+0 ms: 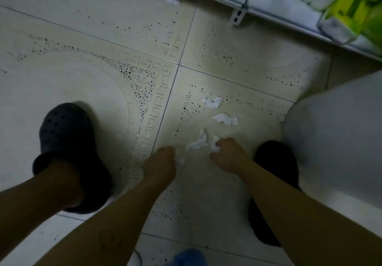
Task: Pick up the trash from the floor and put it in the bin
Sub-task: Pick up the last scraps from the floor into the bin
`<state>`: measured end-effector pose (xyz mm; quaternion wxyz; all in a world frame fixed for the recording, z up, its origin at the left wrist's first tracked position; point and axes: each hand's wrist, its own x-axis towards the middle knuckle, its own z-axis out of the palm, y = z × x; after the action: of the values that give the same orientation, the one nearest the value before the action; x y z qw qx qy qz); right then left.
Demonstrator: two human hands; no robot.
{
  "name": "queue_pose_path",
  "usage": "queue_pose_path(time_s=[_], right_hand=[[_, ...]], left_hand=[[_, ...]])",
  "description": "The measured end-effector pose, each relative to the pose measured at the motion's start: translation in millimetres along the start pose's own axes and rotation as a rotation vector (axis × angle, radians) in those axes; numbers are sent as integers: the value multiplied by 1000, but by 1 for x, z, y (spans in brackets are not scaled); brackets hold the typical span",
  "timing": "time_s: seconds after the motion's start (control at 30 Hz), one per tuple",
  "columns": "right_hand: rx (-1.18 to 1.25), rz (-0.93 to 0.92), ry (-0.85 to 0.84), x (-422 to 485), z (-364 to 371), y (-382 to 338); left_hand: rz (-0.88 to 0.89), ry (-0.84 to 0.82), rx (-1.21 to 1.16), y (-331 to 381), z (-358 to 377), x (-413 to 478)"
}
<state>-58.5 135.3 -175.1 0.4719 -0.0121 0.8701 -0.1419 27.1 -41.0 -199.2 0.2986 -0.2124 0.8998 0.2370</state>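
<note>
Both grips low over the tissue trash.
Your right grip (227, 156) pinches a scrap (214, 142), left grip (161, 163) curls round a wad (179, 160); the next loose tissue (197, 144) lies on the floor (82, 79) between them, just beside the right.

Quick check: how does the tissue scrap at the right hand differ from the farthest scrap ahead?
The near scrap is pinched in the right hand's grip; the farthest scrap lies untouched on the tile floor. The near scrap is partly hidden by that hand; the farthest scrap shows whole. Both are white crumpled tissue.
</note>
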Motion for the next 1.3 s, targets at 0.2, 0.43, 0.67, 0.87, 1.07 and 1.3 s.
queue_pose_path(time_s=[0.2, 0.43, 0.67, 0.87, 1.07, 1.3], right_hand=[[64, -25, 170, -49, -40, -12], [144, -261, 438, -145, -108, -68], [215, -374, 610, -250, -156, -73], [283, -402, 784, -324, -189, -40], [518, -318, 948, -370, -211, 34], [759, -54, 1116, -380, -228, 118]], left_hand=[[-51, 12, -24, 5, -49, -22], [177, 206, -135, 66, -150, -84], [300, 356, -336, 105, -220, -160], [449, 411, -437, 164, -244, -215], [576, 300, -473, 244, -228, -247], [611, 143, -505, 322, -185, -249]])
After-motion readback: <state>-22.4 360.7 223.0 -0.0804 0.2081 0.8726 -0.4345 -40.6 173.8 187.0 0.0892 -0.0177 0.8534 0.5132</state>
